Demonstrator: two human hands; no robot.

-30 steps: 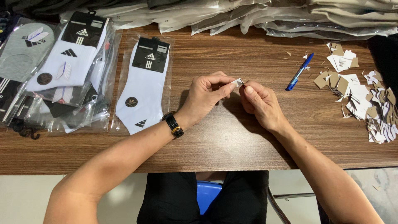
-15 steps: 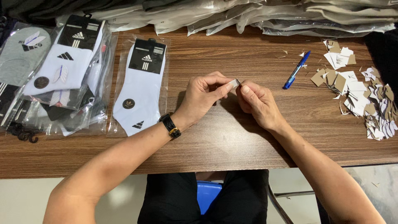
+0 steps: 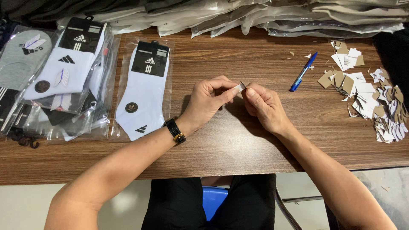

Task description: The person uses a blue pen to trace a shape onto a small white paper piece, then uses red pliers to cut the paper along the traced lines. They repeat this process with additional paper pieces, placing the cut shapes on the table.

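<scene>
Pinched between the fingertips of both hands, a small white paper piece (image 3: 240, 87) is held just above the middle of the wooden table (image 3: 238, 140). Most of the piece is covered by the fingers, so its shape cannot be made out; a thin dark edge is seen at its top. The left hand (image 3: 208, 102) is curled nearly closed, thumb and forefinger pressed on the piece from the left. The right hand (image 3: 264, 104) is likewise almost closed, its thumb and forefinger set against the piece from the right, the remaining fingers tucked under and hidden. A black wristwatch (image 3: 175, 130) is worn on the left wrist.

To the left, a white sock in a clear bag (image 3: 144, 91) is laid flat on the table, well apart from the hands. Farther left, a pile of bagged socks (image 3: 51, 81) is overlapped and partly cut off by the frame edge. To the right, a blue pen (image 3: 303, 71) is laid at a slant, and beyond it a heap of paper scraps (image 3: 370, 96), white and brown, is spread toward the edge. Along the far side, stacked plastic-wrapped goods (image 3: 264, 15) are only partly shown. Below the table edge, dark trousers (image 3: 208, 204) and a blue seat (image 3: 214, 201) are glimpsed.
</scene>
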